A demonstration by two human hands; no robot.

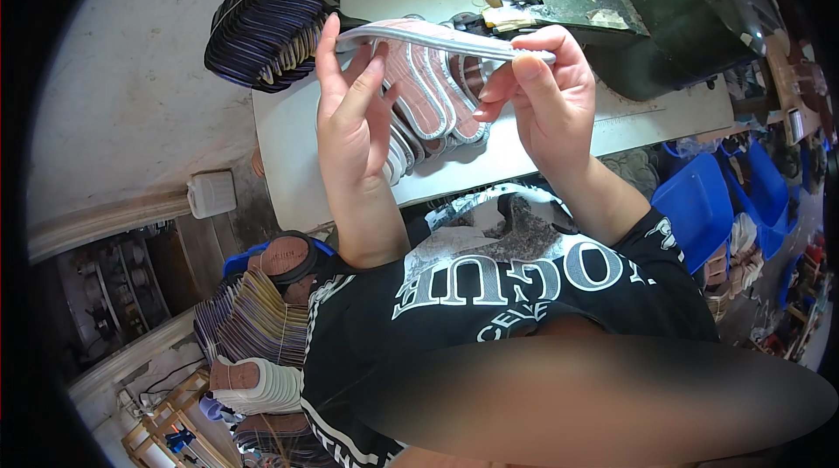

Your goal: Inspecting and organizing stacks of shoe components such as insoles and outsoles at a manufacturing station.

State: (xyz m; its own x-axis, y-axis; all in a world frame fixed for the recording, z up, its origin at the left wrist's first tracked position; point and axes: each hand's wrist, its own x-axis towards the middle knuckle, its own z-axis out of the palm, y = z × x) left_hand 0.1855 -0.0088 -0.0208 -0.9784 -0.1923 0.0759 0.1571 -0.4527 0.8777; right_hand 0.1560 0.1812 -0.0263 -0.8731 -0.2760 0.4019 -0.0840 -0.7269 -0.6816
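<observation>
From afar I held up the grey-edged sole (437, 38), right hand (559, 94) pinching one end, left hand (348, 118) loosely gripping the other; moving it next, I guessed, needed a steady hold.

So both hands are up at the grey-edged sole (437, 38), one at each end. The right hand (558, 99) has the right end in a proper pinch, thumb on the near side, forefinger curled over from above, other fingers bent loosely below the sole. The left hand (354, 114) is way looser: forefinger pointing up alongside the left end, thumb angled up just under it, fingers spread. Can't tell how hard it's gripping, tbh. Left forearm (371, 219) is bare and rises almost straight below that end, wrist pretty straight. Right forearm (607, 193), also bare, slants in from lower right of the sole.
</observation>
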